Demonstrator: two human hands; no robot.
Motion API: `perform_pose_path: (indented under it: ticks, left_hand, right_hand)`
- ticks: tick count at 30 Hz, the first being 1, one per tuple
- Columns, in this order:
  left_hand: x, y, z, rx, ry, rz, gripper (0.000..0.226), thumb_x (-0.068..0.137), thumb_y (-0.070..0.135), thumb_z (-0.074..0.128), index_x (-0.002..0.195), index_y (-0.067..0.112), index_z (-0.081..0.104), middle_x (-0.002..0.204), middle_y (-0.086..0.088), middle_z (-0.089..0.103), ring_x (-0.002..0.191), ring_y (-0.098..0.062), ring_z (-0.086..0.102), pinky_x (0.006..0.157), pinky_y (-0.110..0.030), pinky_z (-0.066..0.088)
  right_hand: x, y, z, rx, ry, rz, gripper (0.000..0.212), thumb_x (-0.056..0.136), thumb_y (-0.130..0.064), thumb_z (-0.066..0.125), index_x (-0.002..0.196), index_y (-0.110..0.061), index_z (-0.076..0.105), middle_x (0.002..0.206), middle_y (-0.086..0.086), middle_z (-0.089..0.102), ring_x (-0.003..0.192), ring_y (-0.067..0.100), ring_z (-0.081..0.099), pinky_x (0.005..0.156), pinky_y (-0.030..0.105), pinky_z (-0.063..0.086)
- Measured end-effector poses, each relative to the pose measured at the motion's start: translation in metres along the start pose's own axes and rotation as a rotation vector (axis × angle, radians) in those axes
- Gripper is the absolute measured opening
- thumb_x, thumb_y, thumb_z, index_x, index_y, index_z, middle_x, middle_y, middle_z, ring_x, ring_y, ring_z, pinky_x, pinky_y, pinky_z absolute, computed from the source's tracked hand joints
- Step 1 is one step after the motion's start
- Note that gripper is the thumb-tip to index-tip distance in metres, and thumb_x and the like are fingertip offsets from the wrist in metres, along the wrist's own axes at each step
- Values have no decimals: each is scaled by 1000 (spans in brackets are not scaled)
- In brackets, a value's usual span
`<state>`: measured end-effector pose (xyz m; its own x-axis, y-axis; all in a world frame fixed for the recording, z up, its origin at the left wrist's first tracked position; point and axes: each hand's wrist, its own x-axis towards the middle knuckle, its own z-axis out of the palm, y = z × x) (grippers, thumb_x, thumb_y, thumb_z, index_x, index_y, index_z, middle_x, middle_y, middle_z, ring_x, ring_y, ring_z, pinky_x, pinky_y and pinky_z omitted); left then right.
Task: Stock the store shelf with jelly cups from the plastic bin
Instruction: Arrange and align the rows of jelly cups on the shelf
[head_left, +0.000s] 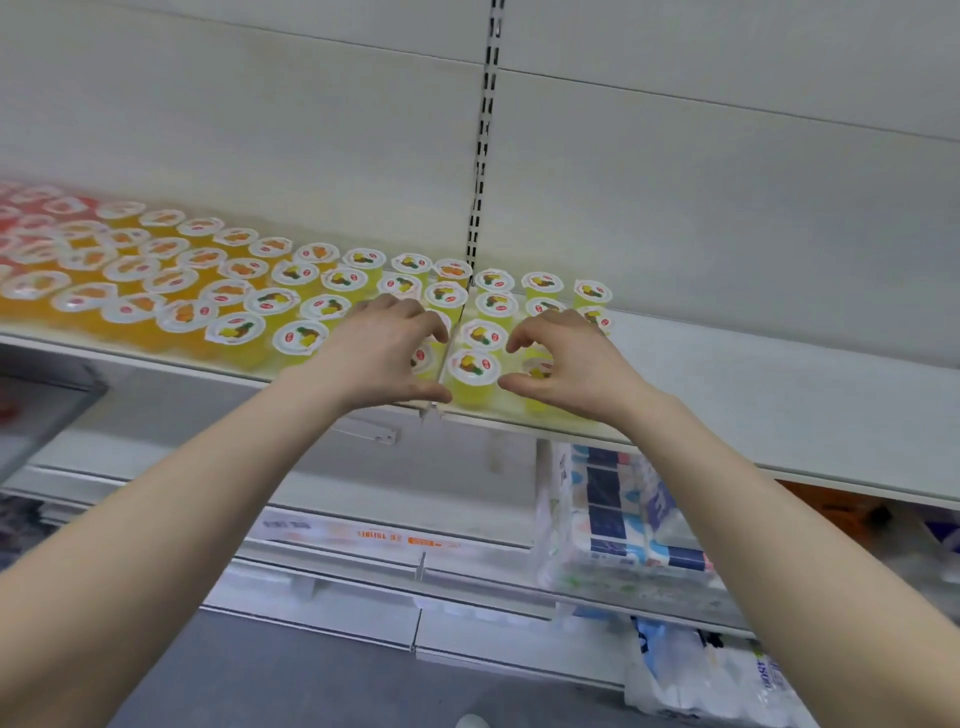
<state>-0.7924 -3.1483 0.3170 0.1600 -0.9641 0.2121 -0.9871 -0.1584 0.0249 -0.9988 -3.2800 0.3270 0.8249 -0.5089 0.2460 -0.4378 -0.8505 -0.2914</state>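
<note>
Where left hand (384, 353) and right hand (566, 364) arch over jelly cups (472, 369), cups beneath hidden; cannot tell either grip

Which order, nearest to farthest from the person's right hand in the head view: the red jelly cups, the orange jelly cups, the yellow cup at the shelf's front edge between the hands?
From the right hand:
1. yellow cup, just to its left at the front edge.
2. orange jelly cups, further left along the shelf.
3. red jelly cups, at the far left end.
</note>
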Motion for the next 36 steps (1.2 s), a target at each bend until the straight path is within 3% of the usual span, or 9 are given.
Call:
perform_pose_path:
  ticks: [6, 15, 23, 28, 32, 36]
  left_hand:
    - [-13, -10, 4, 22, -7, -51, 61, 70, 59, 71, 122, 32, 55, 123, 2, 57, 117, -25, 47, 100, -41, 40]
    - [-16, -14, 9, -7, 60, -58, 45, 78, 45, 74, 116, 28, 58, 112, 1, 63, 111, -25, 49, 94, -38, 39]
    - [-19, -17, 9, -39, 77, -43, 45, 76, 48, 74, 114, 29, 59, 115, 2, 63, 114, -24, 48, 96, -38, 40]
    - [-16, -22, 2, -50, 79, -10, 45, 80, 63, 59, 112, 32, 63, 121, 5, 61, 119, -23, 48, 99, -40, 40]
    - [-1, -33, -7, -41, 111, -6, 40, 89, 58, 53, 113, 28, 66, 120, 3, 63, 117, -24, 50, 98, -37, 39]
    - [34, -44, -14, -29, 104, 9, 38, 93, 51, 52, 118, 26, 65, 124, 1, 63, 118, -26, 49, 98, -37, 38]
  right_hand:
    - [11, -19, 20, -128, -35, -39, 43, 75, -59, 68, 106, -30, 59, 106, -6, 62, 103, 19, 49, 91, 38, 40]
    - [11, -27, 27, -173, -21, 6, 37, 77, -51, 68, 105, -28, 60, 101, -2, 62, 102, 21, 50, 86, 37, 39]
    - [9, -31, 24, -193, -45, 40, 36, 76, -52, 68, 103, -29, 59, 98, -4, 60, 101, 21, 50, 85, 36, 39]
    - [7, -29, 18, -135, -5, 74, 39, 79, -61, 64, 103, -30, 63, 103, -7, 63, 104, 18, 51, 92, 39, 42]
    - [16, -17, 8, -92, 93, 122, 32, 91, -48, 58, 109, -24, 67, 106, -3, 65, 107, 22, 53, 93, 40, 42]
    - [42, 2, 1, -217, 62, 147, 34, 96, -42, 54, 123, -23, 62, 120, -1, 63, 113, 25, 50, 96, 39, 38]
